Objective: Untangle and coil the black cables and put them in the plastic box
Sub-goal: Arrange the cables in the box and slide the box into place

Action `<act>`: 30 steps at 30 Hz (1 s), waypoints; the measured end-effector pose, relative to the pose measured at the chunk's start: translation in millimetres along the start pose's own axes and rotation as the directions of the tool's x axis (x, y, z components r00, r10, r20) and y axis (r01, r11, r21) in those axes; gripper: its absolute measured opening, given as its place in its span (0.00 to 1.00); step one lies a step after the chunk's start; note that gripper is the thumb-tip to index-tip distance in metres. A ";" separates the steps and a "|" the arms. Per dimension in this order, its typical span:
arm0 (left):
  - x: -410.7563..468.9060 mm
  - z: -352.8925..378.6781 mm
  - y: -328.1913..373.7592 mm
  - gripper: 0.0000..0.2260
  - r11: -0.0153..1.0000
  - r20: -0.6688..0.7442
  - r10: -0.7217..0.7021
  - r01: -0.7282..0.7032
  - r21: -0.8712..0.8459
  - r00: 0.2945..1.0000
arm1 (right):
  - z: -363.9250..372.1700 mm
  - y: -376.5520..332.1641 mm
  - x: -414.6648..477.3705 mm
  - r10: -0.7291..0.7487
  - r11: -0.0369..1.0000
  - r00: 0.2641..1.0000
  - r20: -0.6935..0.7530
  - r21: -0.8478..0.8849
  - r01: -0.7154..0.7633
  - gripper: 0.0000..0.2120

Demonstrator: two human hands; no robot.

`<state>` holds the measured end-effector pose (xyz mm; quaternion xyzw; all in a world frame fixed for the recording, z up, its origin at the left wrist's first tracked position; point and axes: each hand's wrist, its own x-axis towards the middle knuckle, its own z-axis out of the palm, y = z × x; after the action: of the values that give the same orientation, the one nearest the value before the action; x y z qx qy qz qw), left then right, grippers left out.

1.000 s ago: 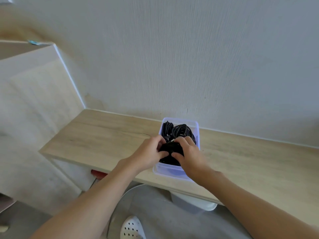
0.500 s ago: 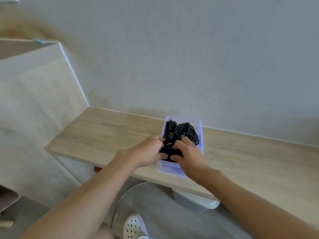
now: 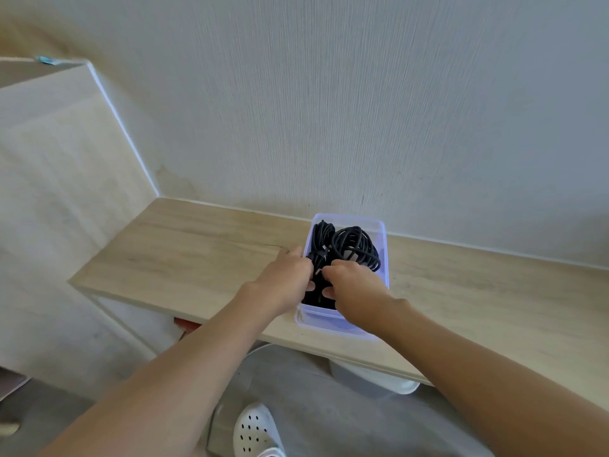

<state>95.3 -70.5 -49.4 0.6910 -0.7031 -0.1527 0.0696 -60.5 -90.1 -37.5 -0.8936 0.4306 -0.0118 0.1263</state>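
Plastic box point(image 3: 382, 232) is sitting on the desk point(image 3: 197, 252), far end nearly touching the wall point(image 3: 329, 110). Coiled cables point(image 3: 354, 247) are lying in the box just beyond my fingers. My left hand point(image 3: 283, 282) and right hand point(image 3: 354, 291) are resting side by side in its near end. Shoe point(image 3: 255, 430) is lying on the floor below my left forearm.

No readable text, labels or numbers anywhere. Plastic box point(image 3: 346, 324) looks unmarked; cable plugs may carry markings, too small to tell.
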 end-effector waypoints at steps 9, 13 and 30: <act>-15.9 -3.8 16.7 0.06 0.985 -0.092 -0.087 0.072 -0.155 0.992 | -8.1 -1.8 -1.8 0.062 0.998 0.997 0.055 -0.009 -0.062 0.09; -20.2 11.0 14.7 0.11 0.986 -0.121 -0.012 -0.008 -0.165 0.993 | -3.7 -3.0 -6.0 0.074 0.997 0.996 0.047 -0.025 -0.072 0.07; -12.4 16.4 10.2 0.10 0.978 -0.325 -0.041 -0.029 -0.208 0.945 | -7.2 -10.3 21.8 0.162 0.984 0.981 0.109 -0.089 -0.153 0.12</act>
<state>81.0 -56.3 -60.3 0.6978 -0.6596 -0.1094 0.2572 -39.9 -102.3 -30.0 -0.8602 0.4920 0.0676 0.1157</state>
